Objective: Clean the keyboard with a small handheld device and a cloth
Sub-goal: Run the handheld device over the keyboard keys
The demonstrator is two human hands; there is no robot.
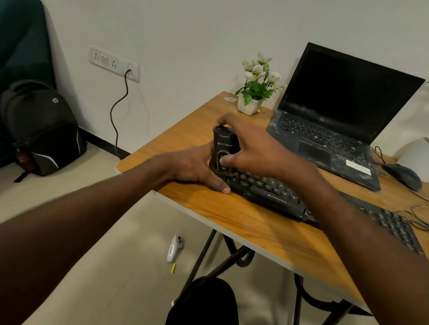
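On the floor at the far left a dark backpack [42,128] leans by the wall, well away from the work. Moving in, the left hand [197,167] lies on the left end of the keyboard [309,204], thumb against its front corner on the wooden tabletop [254,227]; its grip looks loosely curled around that end and the foot of the device, though the fingers behind are hidden, so how firmly it holds I cannot tell.

Next comes the small handheld device [222,150] — a black upright cylinder standing with its lower end on the leftmost keys. The right hand [254,148] grips it from the right, fingers wrapped over the top and thumb set on the oval button on its front.

The step in hand appears to be switching the device on and starting a pass along the keys. To do it well, the left hand should brace the keyboard so it does not slide, the nozzle should stay low over the gaps between keys, and the pass should run slowly rightward — row by row — toward the far end near the mouse [402,176].

No cloth is visible. Behind, an open laptop [345,115] and a flower pot [251,105] stand clear of the sweep.
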